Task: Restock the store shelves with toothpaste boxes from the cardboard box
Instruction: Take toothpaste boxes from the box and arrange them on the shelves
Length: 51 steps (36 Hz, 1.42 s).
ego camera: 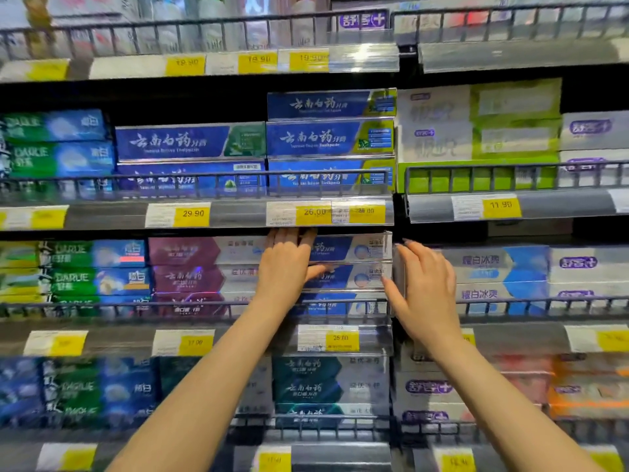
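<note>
A stack of blue-and-white toothpaste boxes (354,248) lies on the third shelf, behind its wire rail (340,306). My left hand (286,267) lies flat with straight fingers against the left end of the top two boxes, its thumb across the front of the second box (357,277). My right hand (425,287) stands edge-on at the stack's right end, fingers straight and touching the box ends. The cardboard box is out of view.
Maroon toothpaste boxes (200,264) sit directly left of the stack, and white-and-blue boxes (490,270) directly right. Shelves above and below are packed with more boxes behind wire rails. Yellow price tags (340,340) line each shelf edge.
</note>
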Each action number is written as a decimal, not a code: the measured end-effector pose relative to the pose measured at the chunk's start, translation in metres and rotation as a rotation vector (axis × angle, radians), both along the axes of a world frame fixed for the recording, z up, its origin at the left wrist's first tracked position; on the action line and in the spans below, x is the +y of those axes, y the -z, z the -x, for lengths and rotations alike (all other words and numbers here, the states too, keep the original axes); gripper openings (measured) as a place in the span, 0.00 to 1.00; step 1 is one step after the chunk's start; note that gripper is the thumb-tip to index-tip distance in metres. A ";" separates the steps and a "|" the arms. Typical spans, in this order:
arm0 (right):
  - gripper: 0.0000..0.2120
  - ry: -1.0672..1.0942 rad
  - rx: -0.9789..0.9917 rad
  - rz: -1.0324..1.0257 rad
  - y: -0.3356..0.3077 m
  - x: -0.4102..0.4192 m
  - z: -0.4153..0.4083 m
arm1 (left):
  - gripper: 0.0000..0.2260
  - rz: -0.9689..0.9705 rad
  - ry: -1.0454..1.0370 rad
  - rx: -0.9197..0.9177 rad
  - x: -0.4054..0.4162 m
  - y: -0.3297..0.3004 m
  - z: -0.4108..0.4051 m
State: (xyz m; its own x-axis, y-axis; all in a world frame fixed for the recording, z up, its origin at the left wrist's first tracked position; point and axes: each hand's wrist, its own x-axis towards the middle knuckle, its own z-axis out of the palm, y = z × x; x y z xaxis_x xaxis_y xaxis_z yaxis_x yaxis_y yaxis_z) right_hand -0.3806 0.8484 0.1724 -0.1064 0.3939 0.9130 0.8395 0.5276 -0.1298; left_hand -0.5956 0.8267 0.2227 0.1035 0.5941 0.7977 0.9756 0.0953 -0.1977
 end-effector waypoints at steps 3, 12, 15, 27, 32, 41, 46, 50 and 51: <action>0.28 0.001 -0.015 -0.001 -0.001 0.000 0.000 | 0.32 0.015 0.031 -0.006 0.000 -0.001 0.001; 0.26 0.000 -0.023 -0.013 -0.001 -0.001 0.000 | 0.36 -0.168 0.091 0.013 0.003 0.013 -0.001; 0.24 -0.040 -0.032 -0.067 0.002 -0.009 0.005 | 0.35 -0.226 0.225 0.031 0.000 0.028 0.007; 0.20 -0.275 -0.199 -0.125 0.008 -0.035 0.089 | 0.32 -0.160 0.240 -0.073 -0.065 0.057 0.083; 0.25 -0.259 -0.303 -0.102 0.012 -0.039 0.118 | 0.28 -0.142 0.116 -0.136 -0.077 0.060 0.125; 0.25 -0.099 -0.319 -0.055 0.032 -0.035 0.145 | 0.24 -0.178 0.029 -0.018 -0.053 0.034 0.149; 0.27 -0.010 -0.278 -0.065 0.031 -0.034 0.158 | 0.24 -0.012 0.019 0.050 -0.034 0.045 0.151; 0.27 0.041 -0.265 -0.068 0.031 -0.033 0.166 | 0.24 0.001 0.052 0.061 -0.023 0.048 0.156; 0.27 0.048 -0.261 -0.067 0.030 -0.032 0.167 | 0.24 -0.013 0.087 0.082 -0.022 0.048 0.157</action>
State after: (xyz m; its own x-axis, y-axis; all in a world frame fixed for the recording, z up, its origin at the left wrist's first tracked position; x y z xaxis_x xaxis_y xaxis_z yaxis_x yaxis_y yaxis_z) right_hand -0.5480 0.8162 0.1419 -0.3239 0.3436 0.8815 0.8644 0.4861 0.1281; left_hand -0.7526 0.8048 0.1743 0.2197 0.5697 0.7919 0.9608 0.0142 -0.2768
